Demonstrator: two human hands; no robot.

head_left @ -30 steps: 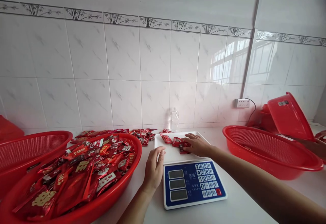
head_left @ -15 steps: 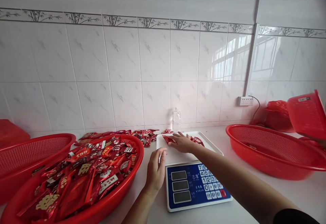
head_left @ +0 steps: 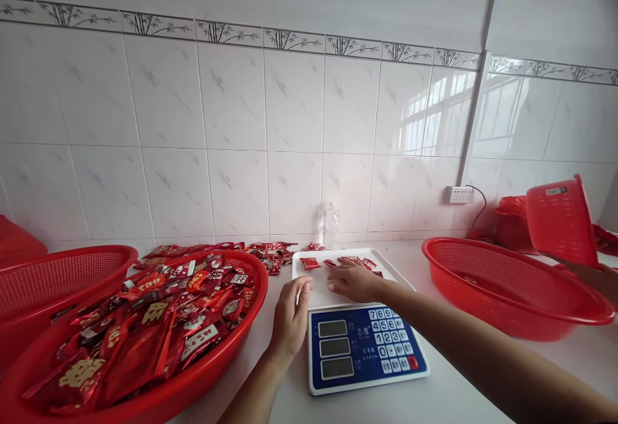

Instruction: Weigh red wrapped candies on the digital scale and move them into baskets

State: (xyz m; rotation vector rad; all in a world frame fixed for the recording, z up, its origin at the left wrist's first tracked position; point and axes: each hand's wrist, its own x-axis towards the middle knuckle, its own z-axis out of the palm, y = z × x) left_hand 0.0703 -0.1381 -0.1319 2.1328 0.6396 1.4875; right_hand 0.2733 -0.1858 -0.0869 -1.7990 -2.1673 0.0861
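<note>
Fingers (head_left: 339,271) of right hand (head_left: 355,279) flat amid packets (head_left: 309,262), slid nearer across scale tray (head_left: 318,294), left hand (head_left: 290,318) loosely open, empty

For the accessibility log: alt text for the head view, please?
A person's right hand lies flat on red candy packets on a scale's white pan, the left hand cupped at the pan's left edge. A red basket heaped with packets sits to the left.

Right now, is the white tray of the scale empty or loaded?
Loaded: a few red candy packets lie on the tray, by the right hand.
</note>
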